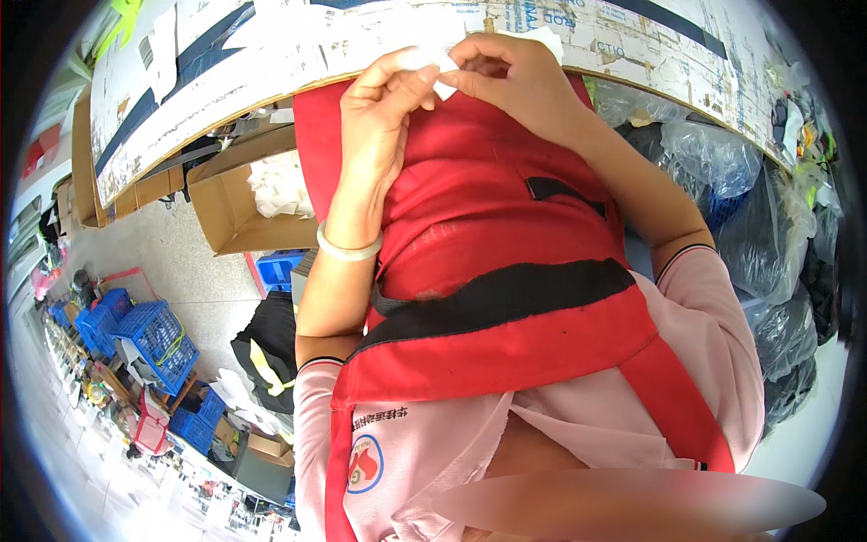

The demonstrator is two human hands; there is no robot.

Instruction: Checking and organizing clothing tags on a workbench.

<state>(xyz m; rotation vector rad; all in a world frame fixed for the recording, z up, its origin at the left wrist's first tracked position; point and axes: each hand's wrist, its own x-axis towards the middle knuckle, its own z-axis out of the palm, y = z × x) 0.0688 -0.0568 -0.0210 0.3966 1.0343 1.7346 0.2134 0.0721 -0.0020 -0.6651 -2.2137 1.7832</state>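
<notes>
My left hand (390, 98) and my right hand (508, 79) meet at the near edge of the work table (379, 34). Between their fingertips they pinch a small white piece (444, 89), thin like cloth or paper; its exact kind is unclear. The left thumb and fingers close on one side of it, the right thumb and fingers on the other. Beyond the right hand, more thin white material (545, 38) shows on the table, partly hidden by the knuckles.
Below the table at left, an open cardboard box (221, 203) holds crumpled white pieces (282, 186). Blue plastic crates (158, 341) stand on the floor farther left. Clear plastic bags (713, 158) crowd the right side. A red apron (506, 208) covers my front, just under the hands.
</notes>
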